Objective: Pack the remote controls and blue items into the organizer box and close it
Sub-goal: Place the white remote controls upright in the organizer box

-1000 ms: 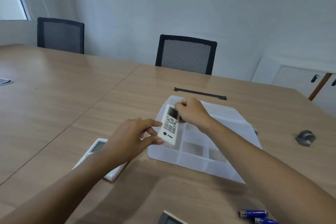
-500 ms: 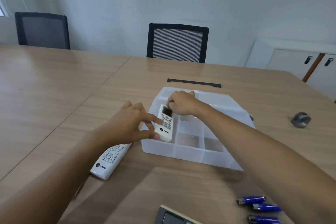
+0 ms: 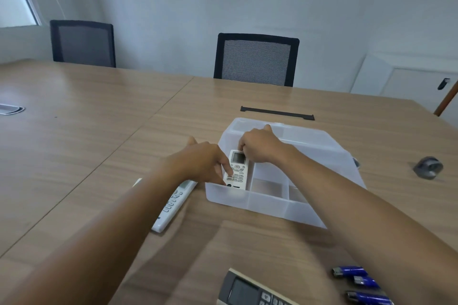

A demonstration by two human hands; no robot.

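Observation:
A clear plastic organizer box (image 3: pixel 267 203) with dividers sits open on the wooden table. A small white remote (image 3: pixel 236 172) lies in its left compartment. My right hand (image 3: pixel 260 146) grips the remote's top end. My left hand (image 3: pixel 200 163) presses fingers on the remote's keypad side. A longer white remote (image 3: pixel 173 203) lies on the table left of the box, partly under my left forearm. A dark grey remote (image 3: pixel 250 291) shows at the bottom edge. Three blue items (image 3: pixel 359 282) lie at the bottom right.
A grey roll of tape (image 3: pixel 428 167) rests on the table at the right. A black cable slot (image 3: pixel 277 112) runs behind the box. Two black chairs (image 3: pixel 256 59) stand at the table's far side. A white cabinet (image 3: pixel 406 79) stands at the right.
The small white remote has gone down from above the box rim into the left compartment, with both hands following it. The camera view shifted slightly.

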